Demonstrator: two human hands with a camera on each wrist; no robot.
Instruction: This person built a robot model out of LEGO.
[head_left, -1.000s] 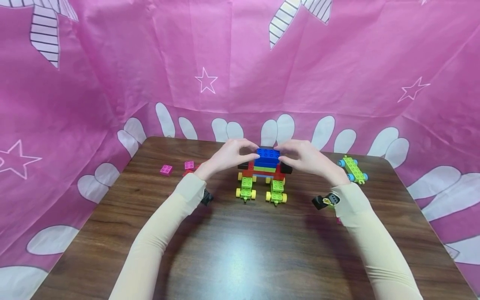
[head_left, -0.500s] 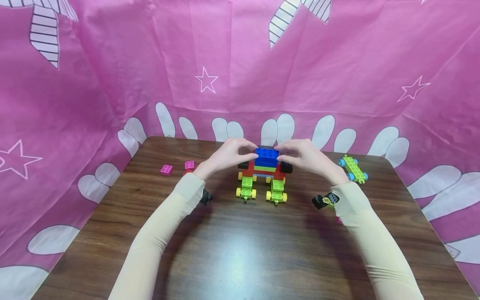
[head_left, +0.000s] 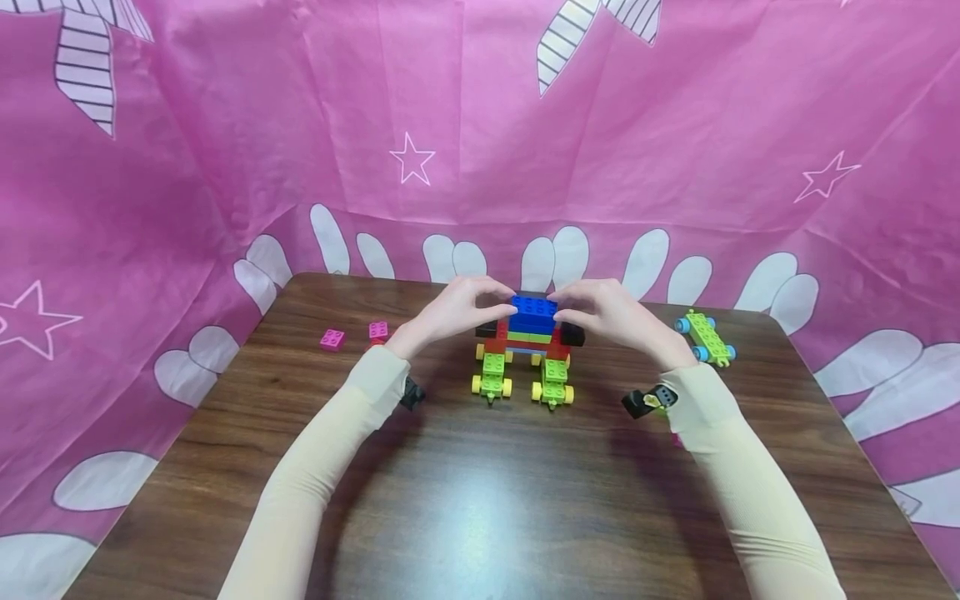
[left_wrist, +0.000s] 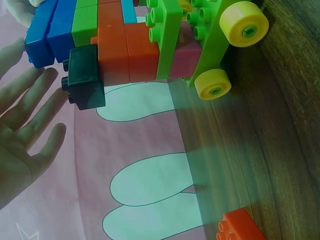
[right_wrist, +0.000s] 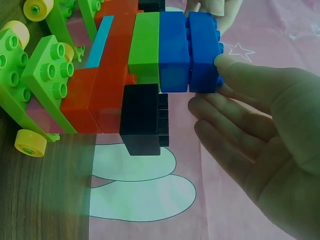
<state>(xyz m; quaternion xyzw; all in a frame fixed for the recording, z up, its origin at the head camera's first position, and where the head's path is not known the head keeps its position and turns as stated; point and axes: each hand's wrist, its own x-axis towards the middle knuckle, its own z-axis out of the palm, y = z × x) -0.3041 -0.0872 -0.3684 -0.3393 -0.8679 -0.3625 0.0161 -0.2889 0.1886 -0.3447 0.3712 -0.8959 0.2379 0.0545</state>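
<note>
A blue brick (head_left: 534,305) tops a built brick figure in the middle of the table. My left hand (head_left: 461,310) pinches its left end, and my right hand (head_left: 611,312) pinches the right end. In the right wrist view, a thin gap shows between this brick and the lower blue brick (right_wrist: 174,52). Beneath come a lime green layer (right_wrist: 145,50) and red bricks (right_wrist: 107,90). A black brick (left_wrist: 85,77) juts out on each side. The figure stands on lime green wheeled bases (head_left: 492,379) with yellow wheels. In the left wrist view, several fingers (left_wrist: 35,112) lie spread beside the figure.
Pink bricks (head_left: 332,339) lie at the left, with a red brick (left_wrist: 242,226) partly hidden by the left arm. A green wheeled base (head_left: 707,339) with blue wheels stands at the right. Other pieces are partly covered by the right sleeve. A pink cloth (head_left: 480,117) hangs behind the table.
The top blue brick has shifted very slightly left. Both hands keep their grip on its ends, and the rest of the figure looks the same.
</note>
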